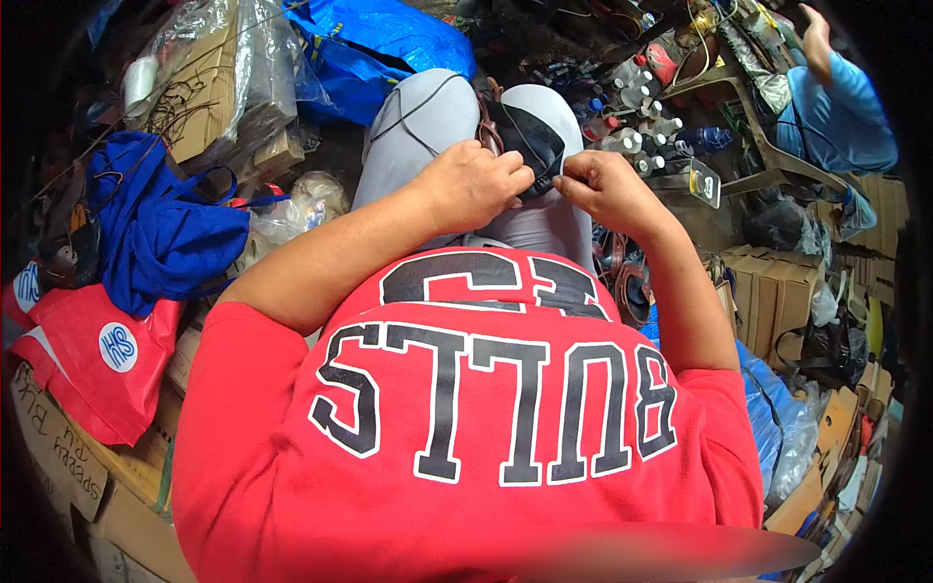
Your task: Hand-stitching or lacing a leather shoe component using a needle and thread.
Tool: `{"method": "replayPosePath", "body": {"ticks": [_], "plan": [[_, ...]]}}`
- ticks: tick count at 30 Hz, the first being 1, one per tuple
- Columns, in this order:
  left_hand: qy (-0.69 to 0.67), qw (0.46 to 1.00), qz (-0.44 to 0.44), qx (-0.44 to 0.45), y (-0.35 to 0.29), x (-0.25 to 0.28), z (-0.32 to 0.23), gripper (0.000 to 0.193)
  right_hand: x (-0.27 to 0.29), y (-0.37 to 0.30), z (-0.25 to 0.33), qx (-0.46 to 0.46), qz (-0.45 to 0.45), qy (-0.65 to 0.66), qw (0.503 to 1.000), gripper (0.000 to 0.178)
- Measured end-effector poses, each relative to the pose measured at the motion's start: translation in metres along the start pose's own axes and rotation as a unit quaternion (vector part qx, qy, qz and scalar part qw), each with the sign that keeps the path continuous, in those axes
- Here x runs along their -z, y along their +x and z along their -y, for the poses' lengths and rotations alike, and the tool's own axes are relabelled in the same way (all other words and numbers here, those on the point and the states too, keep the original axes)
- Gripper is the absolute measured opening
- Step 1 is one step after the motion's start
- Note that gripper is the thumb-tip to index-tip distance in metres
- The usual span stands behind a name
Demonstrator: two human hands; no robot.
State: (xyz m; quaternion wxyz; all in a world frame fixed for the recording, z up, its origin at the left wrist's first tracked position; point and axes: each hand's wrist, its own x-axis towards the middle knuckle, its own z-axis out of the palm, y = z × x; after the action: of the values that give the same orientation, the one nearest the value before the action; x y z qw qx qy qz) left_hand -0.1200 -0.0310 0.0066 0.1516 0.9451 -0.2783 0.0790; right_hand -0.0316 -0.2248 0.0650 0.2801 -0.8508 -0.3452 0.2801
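Observation:
On my lap, between my grey-clad knees, lies a black item (534, 139) with a brown leathery strip (489, 124) along its left side; its kind is hard to make out. My left hand (478, 181) is closed beside it, the fingers curled in a pinch. Opposite, my right hand (612, 191) pinches at the item's right edge, thumb and fingertips together. Whatever is between the fingers of either hand is too small or hidden to name. A thin dark cord (406, 119) loops over my left knee toward my left hand.
Several plastic bottles (637, 92) stand right of my knees, near a metal frame (743, 117). Another person's blue sleeve (841, 117) shows at far right. Blue cloth (160, 219) and a red bag (102, 360) lie left. Cardboard boxes (768, 291) stand right; blue plastic sheeting (379, 49) lies ahead.

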Motion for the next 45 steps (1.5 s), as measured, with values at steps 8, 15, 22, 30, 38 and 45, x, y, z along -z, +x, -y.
{"method": "replayPosePath", "body": {"ticks": [8, 15, 22, 30, 38, 45], "plan": [[-0.114, 0.992, -0.036, 0.034, 0.0, 0.011, 0.005, 0.025, 0.008, -0.03, -0.007, 0.053, -0.036, -0.009, 0.998, 0.028], [-0.383, 0.916, -0.069, 0.095, 0.039, 0.015, 0.045, 0.023, 0.048, -0.073, 0.015, 0.002, -0.113, 0.189, 0.975, 0.017], [-0.494, 0.843, 0.14, 0.159, 0.064, 0.018, 0.055, 0.015, 0.01, -0.036, 0.011, 0.041, -0.144, -0.005, 0.989, 0.022], [-0.556, 0.812, 0.157, 0.088, 0.065, 0.005, 0.07, 0.02, 0.01, -0.023, 0.012, 0.004, -0.109, -0.046, 0.993, 0.023], [-0.569, 0.796, 0.181, 0.097, 0.066, 0.012, 0.069, 0.024, 0.012, -0.021, 0.023, -0.009, -0.097, -0.07, 0.993, 0.021], [-0.577, 0.79, 0.19, 0.082, 0.07, 0.006, 0.073, 0.025, -0.007, -0.022, 0.025, -0.003, -0.134, -0.129, 0.983, 0.021]]}}
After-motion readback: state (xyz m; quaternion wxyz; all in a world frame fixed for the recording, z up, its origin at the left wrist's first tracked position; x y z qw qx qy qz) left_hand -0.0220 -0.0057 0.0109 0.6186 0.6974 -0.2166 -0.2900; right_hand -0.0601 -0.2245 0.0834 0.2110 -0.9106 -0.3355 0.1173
